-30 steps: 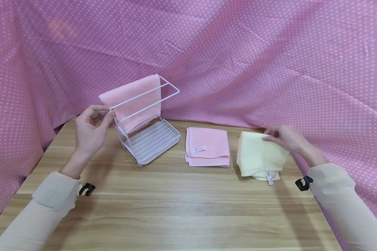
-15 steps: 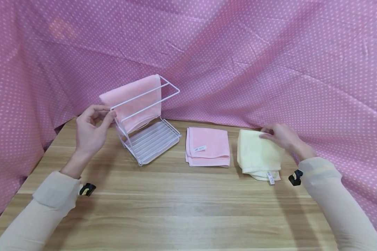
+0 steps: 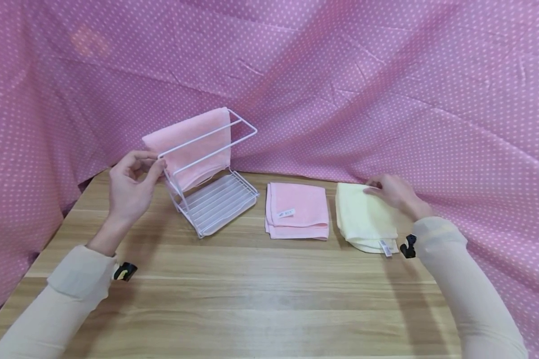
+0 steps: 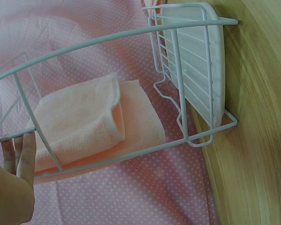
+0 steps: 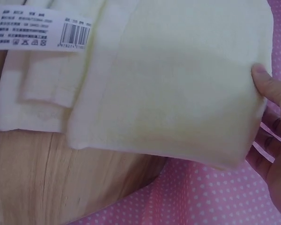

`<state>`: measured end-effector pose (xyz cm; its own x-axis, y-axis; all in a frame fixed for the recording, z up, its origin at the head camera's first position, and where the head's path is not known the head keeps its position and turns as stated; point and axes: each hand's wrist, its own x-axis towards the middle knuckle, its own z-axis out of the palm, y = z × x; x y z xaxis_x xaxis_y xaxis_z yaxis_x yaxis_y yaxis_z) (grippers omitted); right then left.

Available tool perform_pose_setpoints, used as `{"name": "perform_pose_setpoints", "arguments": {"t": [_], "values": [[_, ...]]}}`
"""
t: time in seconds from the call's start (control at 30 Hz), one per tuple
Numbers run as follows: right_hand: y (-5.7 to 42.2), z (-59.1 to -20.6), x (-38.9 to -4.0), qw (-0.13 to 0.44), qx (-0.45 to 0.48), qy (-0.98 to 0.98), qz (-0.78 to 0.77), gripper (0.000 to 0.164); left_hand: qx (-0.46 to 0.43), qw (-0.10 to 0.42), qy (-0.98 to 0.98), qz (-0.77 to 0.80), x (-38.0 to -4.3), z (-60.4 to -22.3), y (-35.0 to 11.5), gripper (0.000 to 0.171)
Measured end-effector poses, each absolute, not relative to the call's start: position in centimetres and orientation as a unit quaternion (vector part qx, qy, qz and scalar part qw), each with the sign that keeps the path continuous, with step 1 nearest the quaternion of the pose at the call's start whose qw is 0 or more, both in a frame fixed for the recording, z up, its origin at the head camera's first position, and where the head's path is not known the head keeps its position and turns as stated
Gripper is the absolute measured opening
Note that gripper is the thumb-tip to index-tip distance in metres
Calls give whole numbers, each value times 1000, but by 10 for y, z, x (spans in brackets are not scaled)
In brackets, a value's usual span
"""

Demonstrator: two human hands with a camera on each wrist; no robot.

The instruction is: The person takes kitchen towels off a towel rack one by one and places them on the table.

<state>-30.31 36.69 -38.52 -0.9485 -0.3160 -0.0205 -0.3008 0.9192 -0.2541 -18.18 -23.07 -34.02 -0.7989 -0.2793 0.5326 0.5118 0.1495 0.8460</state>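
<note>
My left hand (image 3: 132,187) pinches the upper corner of a white wire rack (image 3: 206,159), thumb and fingers on its top bar in the left wrist view. Over the rack's rear bar hangs a folded pink towel (image 3: 195,142). At the right, my right hand (image 3: 396,193) holds the far edge of a folded yellow towel (image 3: 364,214), thumb on top and fingers beneath. That edge is raised, while the lower layers with a printed label (image 5: 42,30) lie at the table. Between rack and yellow towel lies another folded pink towel (image 3: 296,207), its white tag facing up.
A white tray (image 3: 224,209) with wires across it forms the rack's base. The wooden table (image 3: 251,299) runs back to a pink dotted cloth (image 3: 319,89) hanging behind and at both sides.
My right hand has moved left and slightly away from me, drawing the yellow towel's upper edge with it. The left hand stays on the rack.
</note>
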Motion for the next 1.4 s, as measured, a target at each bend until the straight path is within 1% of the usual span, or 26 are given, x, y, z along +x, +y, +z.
{"name": "perform_pose_setpoints", "arguments": {"t": [0.1, 0.27, 0.5, 0.97, 1.17, 1.4], "values": [[366, -387, -310, 29, -151, 980, -128, 30, -82, 311, -703, -634, -182, -341, -230, 23], [363, -392, -318, 27, -151, 980, -128, 30, -82, 318, -710, -622, -182, -341, -230, 22], [360, -406, -321, 27, -171, 979, -107, 23, -86, 319, -702, -631, -181, -342, -229, 25], [358, -417, -323, 55, -168, 980, -95, 25, -90, 319, -696, -637, -180, -341, -227, 31], [358, -411, -322, 51, -178, 977, -101, 27, -89, 317, -697, -637, -181, -340, -227, 29], [349, -391, -321, 48, -182, 973, -131, 31, -85, 313, -696, -641, -181, -340, -228, 27]]}}
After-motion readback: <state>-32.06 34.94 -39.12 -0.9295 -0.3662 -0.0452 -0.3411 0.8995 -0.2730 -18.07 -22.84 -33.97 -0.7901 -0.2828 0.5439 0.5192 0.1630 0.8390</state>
